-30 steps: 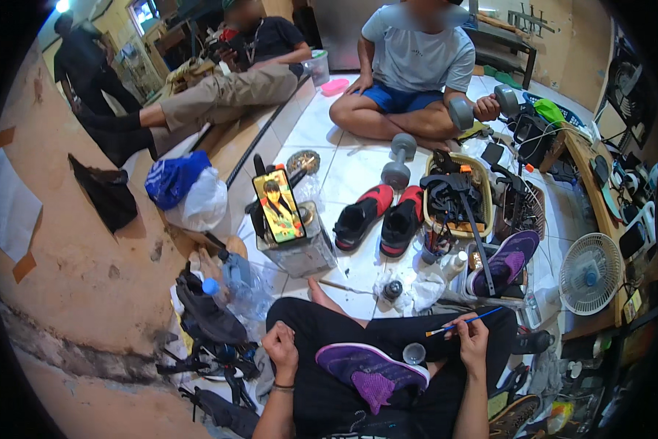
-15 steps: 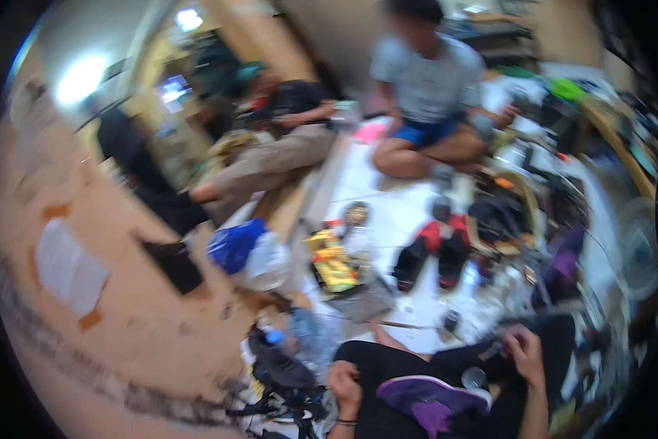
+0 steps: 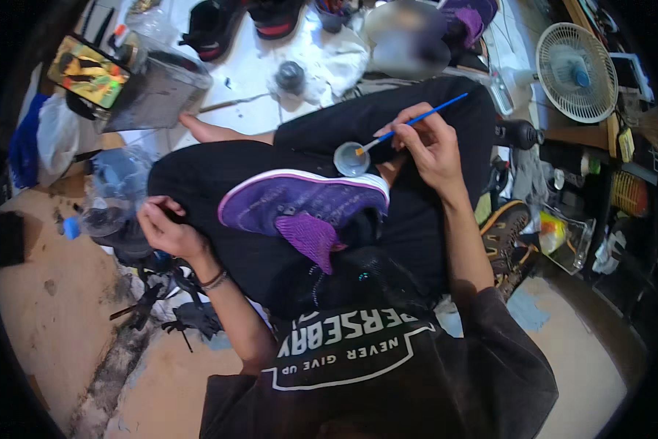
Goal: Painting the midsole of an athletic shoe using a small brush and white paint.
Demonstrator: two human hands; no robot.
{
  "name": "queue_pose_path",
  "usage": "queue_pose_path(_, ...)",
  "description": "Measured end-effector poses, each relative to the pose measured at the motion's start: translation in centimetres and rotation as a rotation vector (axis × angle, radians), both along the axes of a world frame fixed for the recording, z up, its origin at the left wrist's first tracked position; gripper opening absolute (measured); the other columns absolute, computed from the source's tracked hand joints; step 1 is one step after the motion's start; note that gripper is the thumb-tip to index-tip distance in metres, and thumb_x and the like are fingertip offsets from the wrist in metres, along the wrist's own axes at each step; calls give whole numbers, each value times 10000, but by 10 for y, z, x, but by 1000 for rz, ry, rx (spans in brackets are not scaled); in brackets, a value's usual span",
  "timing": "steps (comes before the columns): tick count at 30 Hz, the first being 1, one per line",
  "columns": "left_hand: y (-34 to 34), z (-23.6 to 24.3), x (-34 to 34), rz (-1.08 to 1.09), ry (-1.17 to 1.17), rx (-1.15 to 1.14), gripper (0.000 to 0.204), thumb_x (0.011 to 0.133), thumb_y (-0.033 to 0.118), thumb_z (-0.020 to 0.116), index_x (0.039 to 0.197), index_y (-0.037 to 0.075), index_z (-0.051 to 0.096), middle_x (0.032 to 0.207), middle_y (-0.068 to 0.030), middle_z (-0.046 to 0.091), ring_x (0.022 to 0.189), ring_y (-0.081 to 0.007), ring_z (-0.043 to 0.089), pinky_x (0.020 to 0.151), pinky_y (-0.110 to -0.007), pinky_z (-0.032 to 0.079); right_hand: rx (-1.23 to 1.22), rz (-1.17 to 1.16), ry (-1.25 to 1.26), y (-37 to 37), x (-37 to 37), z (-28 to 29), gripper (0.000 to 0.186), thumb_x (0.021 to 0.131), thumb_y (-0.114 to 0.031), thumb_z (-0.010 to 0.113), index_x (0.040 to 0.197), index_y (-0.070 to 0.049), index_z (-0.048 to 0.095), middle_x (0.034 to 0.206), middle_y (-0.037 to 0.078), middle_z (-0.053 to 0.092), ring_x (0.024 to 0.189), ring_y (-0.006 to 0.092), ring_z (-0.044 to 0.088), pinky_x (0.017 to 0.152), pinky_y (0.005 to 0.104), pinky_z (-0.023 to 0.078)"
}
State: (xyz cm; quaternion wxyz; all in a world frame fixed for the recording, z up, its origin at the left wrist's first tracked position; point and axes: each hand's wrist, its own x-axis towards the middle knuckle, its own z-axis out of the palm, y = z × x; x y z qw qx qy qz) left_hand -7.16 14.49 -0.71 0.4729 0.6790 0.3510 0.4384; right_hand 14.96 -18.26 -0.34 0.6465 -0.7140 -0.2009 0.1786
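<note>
My right hand (image 3: 427, 150) is shut on a thin blue paintbrush (image 3: 446, 102), its orange tip over a small clear cup (image 3: 347, 162). My left hand (image 3: 164, 223) rests by my left knee with loosely curled, slightly parted fingers, holding nothing. A purple shoe (image 3: 259, 197) with a white and pink sole edge lies sideways on my lap between the hands, its bright purple mesh tongue (image 3: 307, 238) hanging toward me.
A phone (image 3: 87, 71) stands by a grey block (image 3: 153, 95). Dark red-marked shoes (image 3: 208, 33) are ahead. A fan (image 3: 574, 69) and brown shoe (image 3: 501, 241) are at right. Plastic bottles (image 3: 117, 183) and black straps (image 3: 190, 314) are at left.
The view has tilted down from the room and the other people onto my lap. The brush tip has moved to the cup, and my left fingers look looser.
</note>
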Motion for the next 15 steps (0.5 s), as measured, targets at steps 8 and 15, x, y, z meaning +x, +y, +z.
queue_pose_path(8, -8, -9, -8, 2, -25, 26, 267, 1093, 143, 464, 909, -5, 589, 808, -59, 585, 661, -92, 473, 585, -242, 388, -254, 190, -544, -3, -17, -4, 133, 856, -98, 790, 881, -10, 694, 869, 94, 695, 816, 265, 679, 712, 355, 526)
queue_pose_path(15, -5, -7, -3, 6, -26, 40, 264, 1088, 132, 467, 898, -7, 588, 806, -65, 597, 652, -94, 478, 576, -242, 390, -446, 309, -691, 7, -14, -7, 155, 838, -145, 797, 898, -47, 693, 881, 65, 654, 826, 260, 631, 739, 371, 475)
